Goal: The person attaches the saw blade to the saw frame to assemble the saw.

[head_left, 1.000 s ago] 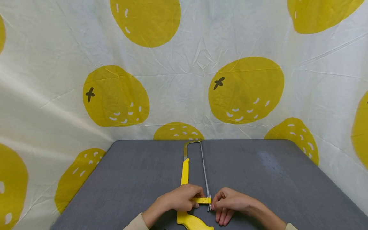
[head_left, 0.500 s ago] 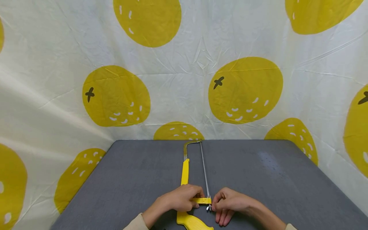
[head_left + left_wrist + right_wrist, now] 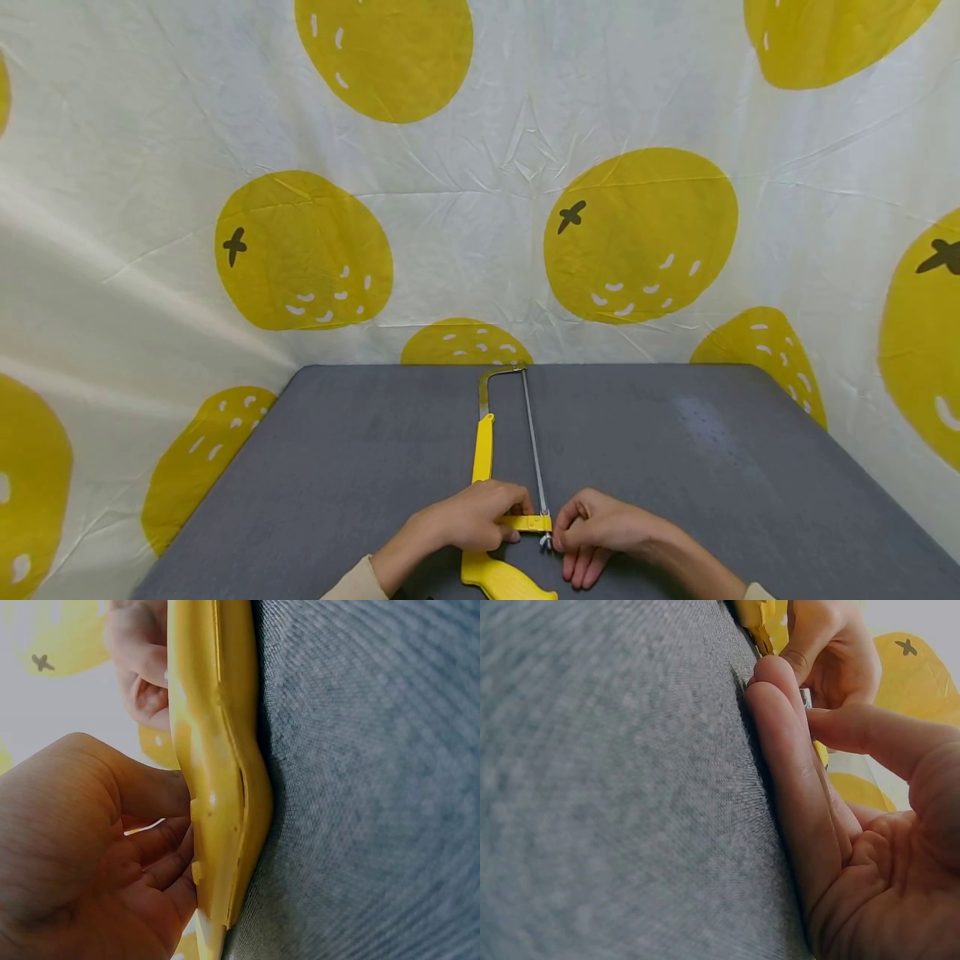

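A hacksaw with a yellow frame and handle lies on the grey table, its thin blade on the right pointing away from me. My left hand holds the frame near its yellow front bracket. In the left wrist view, the thumb and fingers of that hand press against the yellow handle. At the blade's near end sits a small silver wing nut. My right hand pinches at this nut with thumb and index fingertips, while its other fingers rest low on the table.
The grey table reaches back to a hanging white cloth with yellow fruit prints. This cloth also closes in the left and right sides. A pale smudge marks the table on the right.
The wing nut has turned between frames, its wings showing at different angles by the right fingertips. Both hands and the hacksaw keep their places.
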`<act>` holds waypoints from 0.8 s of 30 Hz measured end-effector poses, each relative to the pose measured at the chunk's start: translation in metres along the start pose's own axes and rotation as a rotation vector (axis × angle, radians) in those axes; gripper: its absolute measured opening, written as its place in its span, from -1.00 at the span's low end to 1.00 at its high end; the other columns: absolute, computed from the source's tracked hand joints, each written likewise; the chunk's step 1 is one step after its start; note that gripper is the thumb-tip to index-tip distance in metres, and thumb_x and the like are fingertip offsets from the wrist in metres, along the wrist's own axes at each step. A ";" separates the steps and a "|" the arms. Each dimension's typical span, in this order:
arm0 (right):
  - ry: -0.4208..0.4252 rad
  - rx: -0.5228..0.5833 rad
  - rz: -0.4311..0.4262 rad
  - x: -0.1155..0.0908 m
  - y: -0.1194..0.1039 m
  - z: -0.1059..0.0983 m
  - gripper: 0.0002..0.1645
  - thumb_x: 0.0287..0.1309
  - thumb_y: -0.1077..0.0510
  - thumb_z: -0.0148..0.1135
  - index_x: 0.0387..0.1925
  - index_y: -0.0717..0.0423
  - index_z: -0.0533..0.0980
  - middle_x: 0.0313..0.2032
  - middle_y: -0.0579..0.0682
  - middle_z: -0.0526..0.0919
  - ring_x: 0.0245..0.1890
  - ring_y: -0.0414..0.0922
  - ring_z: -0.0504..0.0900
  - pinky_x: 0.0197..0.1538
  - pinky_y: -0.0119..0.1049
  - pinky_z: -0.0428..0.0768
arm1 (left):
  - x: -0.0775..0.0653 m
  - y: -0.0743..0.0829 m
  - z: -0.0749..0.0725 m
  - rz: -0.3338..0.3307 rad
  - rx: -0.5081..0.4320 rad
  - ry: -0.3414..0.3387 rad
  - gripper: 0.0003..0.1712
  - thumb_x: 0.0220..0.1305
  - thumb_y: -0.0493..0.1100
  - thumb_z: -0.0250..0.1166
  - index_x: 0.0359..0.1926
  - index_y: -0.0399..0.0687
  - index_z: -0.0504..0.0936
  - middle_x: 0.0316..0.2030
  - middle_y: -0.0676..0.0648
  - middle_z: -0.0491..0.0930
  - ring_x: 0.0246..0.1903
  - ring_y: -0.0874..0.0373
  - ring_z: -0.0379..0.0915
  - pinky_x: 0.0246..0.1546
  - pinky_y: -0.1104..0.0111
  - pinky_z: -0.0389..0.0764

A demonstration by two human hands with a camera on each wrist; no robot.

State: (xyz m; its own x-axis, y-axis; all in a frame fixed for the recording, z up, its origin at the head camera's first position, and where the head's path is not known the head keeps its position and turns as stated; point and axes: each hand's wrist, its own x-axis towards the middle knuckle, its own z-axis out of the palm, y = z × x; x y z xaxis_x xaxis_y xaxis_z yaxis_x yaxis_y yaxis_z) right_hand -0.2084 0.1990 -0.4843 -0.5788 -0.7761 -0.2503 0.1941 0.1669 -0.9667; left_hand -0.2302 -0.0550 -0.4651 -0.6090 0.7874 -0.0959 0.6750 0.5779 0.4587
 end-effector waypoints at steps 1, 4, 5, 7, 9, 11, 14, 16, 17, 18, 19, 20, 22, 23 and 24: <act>0.002 -0.001 0.000 0.000 0.000 0.000 -0.80 0.29 0.29 0.13 -0.17 0.35 0.60 -0.47 -0.03 0.77 -0.50 -0.28 0.77 -0.43 -0.38 0.69 | 0.000 0.000 0.000 -0.001 -0.002 0.000 -0.78 0.30 -0.26 0.40 -0.09 0.11 0.63 -0.32 0.20 0.60 -0.43 0.41 0.33 -0.31 0.54 0.45; 0.007 -0.006 -0.001 0.000 0.000 0.000 -0.81 0.28 0.30 0.13 -0.18 0.35 0.59 -0.48 -0.02 0.77 -0.50 -0.27 0.77 -0.44 -0.37 0.69 | 0.000 0.000 -0.001 -0.001 -0.001 0.001 -0.78 0.30 -0.26 0.41 -0.10 0.12 0.63 -0.34 0.22 0.57 -0.43 0.41 0.33 -0.31 0.54 0.44; 0.009 -0.008 -0.002 0.000 0.000 0.000 -0.81 0.28 0.30 0.13 -0.18 0.35 0.59 -0.48 -0.02 0.77 -0.50 -0.27 0.77 -0.44 -0.37 0.69 | -0.001 0.000 -0.001 -0.001 -0.001 0.001 -0.78 0.30 -0.26 0.41 -0.10 0.12 0.63 -0.34 0.23 0.57 -0.43 0.41 0.33 -0.32 0.54 0.44; 0.014 -0.011 -0.004 0.001 0.000 0.001 -0.82 0.27 0.31 0.13 -0.18 0.34 0.59 -0.48 -0.01 0.76 -0.51 -0.27 0.77 -0.44 -0.37 0.69 | -0.001 0.000 -0.001 0.000 -0.001 0.000 -0.78 0.30 -0.25 0.41 -0.10 0.11 0.63 -0.33 0.22 0.58 -0.43 0.41 0.33 -0.32 0.54 0.44; 0.016 -0.011 -0.003 0.001 -0.001 0.001 -0.83 0.27 0.31 0.13 -0.18 0.34 0.58 -0.48 -0.01 0.76 -0.51 -0.26 0.77 -0.44 -0.37 0.69 | -0.001 0.001 -0.001 0.000 -0.001 -0.001 -0.78 0.31 -0.25 0.40 -0.09 0.11 0.63 -0.32 0.20 0.60 -0.43 0.41 0.33 -0.31 0.54 0.44; 0.017 -0.009 -0.002 0.001 -0.001 0.001 -0.83 0.27 0.32 0.13 -0.18 0.34 0.58 -0.48 -0.01 0.77 -0.51 -0.26 0.77 -0.45 -0.37 0.69 | -0.001 0.000 -0.001 0.000 -0.001 -0.004 -0.78 0.31 -0.25 0.40 -0.08 0.11 0.63 -0.30 0.18 0.62 -0.43 0.41 0.33 -0.31 0.54 0.44; 0.016 -0.007 -0.003 0.001 -0.001 0.002 -0.84 0.27 0.32 0.14 -0.18 0.33 0.57 -0.49 -0.01 0.77 -0.51 -0.26 0.77 -0.45 -0.37 0.69 | -0.001 0.000 -0.001 0.003 0.000 -0.005 -0.78 0.31 -0.25 0.40 -0.08 0.11 0.63 -0.29 0.17 0.62 -0.42 0.41 0.33 -0.31 0.54 0.44; 0.017 -0.006 -0.005 0.001 -0.001 0.002 -0.85 0.27 0.32 0.14 -0.18 0.33 0.57 -0.49 -0.01 0.77 -0.51 -0.26 0.77 -0.45 -0.37 0.69 | -0.001 -0.001 -0.001 0.007 0.002 -0.005 -0.78 0.31 -0.25 0.40 -0.08 0.10 0.63 -0.29 0.17 0.63 -0.42 0.41 0.32 -0.30 0.54 0.44; 0.017 -0.005 -0.006 0.001 -0.001 0.002 -0.85 0.27 0.32 0.14 -0.19 0.33 0.57 -0.49 -0.02 0.77 -0.51 -0.26 0.77 -0.45 -0.37 0.69 | -0.001 -0.001 -0.001 0.008 0.002 -0.006 -0.78 0.31 -0.26 0.40 -0.08 0.10 0.63 -0.29 0.16 0.63 -0.42 0.41 0.32 -0.30 0.54 0.44; 0.016 -0.005 -0.006 0.001 -0.001 0.002 -0.85 0.27 0.33 0.14 -0.19 0.33 0.57 -0.49 -0.02 0.77 -0.52 -0.26 0.77 -0.46 -0.37 0.69 | -0.001 -0.001 -0.001 0.010 0.002 -0.006 -0.78 0.32 -0.26 0.40 -0.08 0.10 0.63 -0.29 0.16 0.63 -0.42 0.41 0.32 -0.30 0.54 0.44; 0.016 -0.004 -0.007 0.001 -0.001 0.002 -0.85 0.26 0.33 0.14 -0.19 0.33 0.57 -0.50 -0.02 0.77 -0.52 -0.26 0.77 -0.46 -0.37 0.69 | -0.001 -0.001 -0.001 0.009 0.002 -0.006 -0.78 0.32 -0.26 0.40 -0.08 0.10 0.63 -0.29 0.16 0.63 -0.42 0.41 0.32 -0.30 0.54 0.44; 0.016 -0.003 -0.008 0.001 -0.001 0.002 -0.85 0.26 0.33 0.13 -0.19 0.33 0.57 -0.50 -0.02 0.77 -0.52 -0.27 0.77 -0.46 -0.37 0.69 | -0.001 -0.001 -0.001 0.008 0.002 -0.006 -0.78 0.32 -0.25 0.40 -0.08 0.10 0.63 -0.29 0.16 0.62 -0.42 0.41 0.32 -0.29 0.54 0.45; 0.017 -0.003 -0.008 0.001 0.000 0.002 -0.84 0.26 0.33 0.13 -0.19 0.33 0.58 -0.50 -0.02 0.77 -0.52 -0.27 0.77 -0.46 -0.38 0.69 | -0.001 0.000 -0.001 0.007 0.003 -0.007 -0.78 0.32 -0.25 0.40 -0.08 0.10 0.63 -0.29 0.16 0.63 -0.42 0.41 0.33 -0.29 0.54 0.45; 0.016 -0.002 -0.008 0.001 0.000 0.002 -0.84 0.26 0.33 0.13 -0.19 0.33 0.58 -0.50 -0.02 0.77 -0.52 -0.27 0.77 -0.46 -0.38 0.69 | -0.001 0.000 -0.001 0.006 0.004 -0.008 -0.78 0.32 -0.25 0.40 -0.07 0.11 0.62 -0.28 0.16 0.63 -0.41 0.41 0.33 -0.28 0.54 0.45; 0.017 -0.003 -0.009 0.001 0.000 0.002 -0.84 0.26 0.33 0.12 -0.19 0.33 0.58 -0.50 -0.02 0.77 -0.52 -0.27 0.77 -0.46 -0.38 0.69 | -0.001 0.000 -0.001 0.005 0.006 -0.009 -0.78 0.32 -0.25 0.39 -0.07 0.11 0.62 -0.28 0.15 0.63 -0.41 0.41 0.33 -0.28 0.54 0.45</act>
State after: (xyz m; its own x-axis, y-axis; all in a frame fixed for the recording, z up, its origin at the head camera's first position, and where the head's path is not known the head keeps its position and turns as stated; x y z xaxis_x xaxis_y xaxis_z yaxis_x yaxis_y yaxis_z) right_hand -0.2076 0.1972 -0.4841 -0.5936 -0.7674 -0.2426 0.1867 0.1619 -0.9690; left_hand -0.2302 -0.0562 -0.4642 -0.6022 0.7918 -0.1015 0.6804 0.5756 0.4537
